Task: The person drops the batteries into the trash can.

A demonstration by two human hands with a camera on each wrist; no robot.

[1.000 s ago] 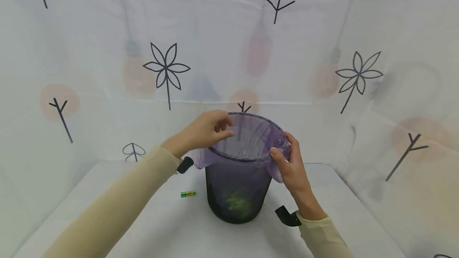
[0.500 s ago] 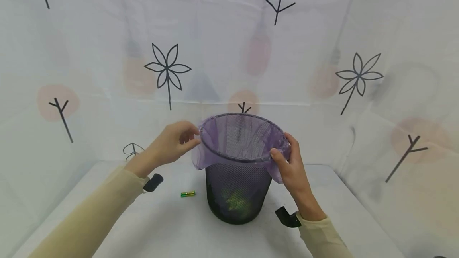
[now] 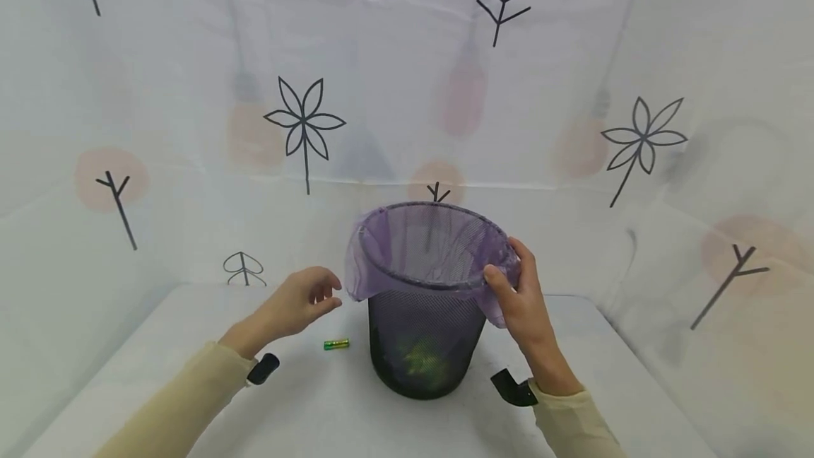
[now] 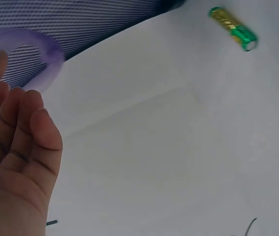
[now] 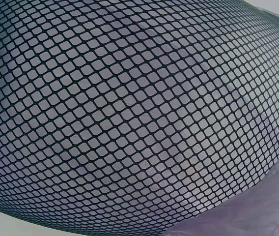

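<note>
The right hand [image 3: 521,299] pinches the purple bag [image 3: 426,249] folded over the rim of the mesh bin [image 3: 420,345] standing mid-table. The left hand [image 3: 289,309] hangs free beside it, fingers loosely curled, above a green battery [image 3: 335,344]. Green contents inside the bin stay indistinct.

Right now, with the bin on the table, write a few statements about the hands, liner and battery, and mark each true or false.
1. The right hand grips the purple liner at the rim of the mesh bin. True.
2. The left hand holds the battery. False: it holds nothing; the battery lies on the table.
3. The battery lies inside the bin. False: it lies beside it.
4. The liner is folded over the rim. True.
</note>
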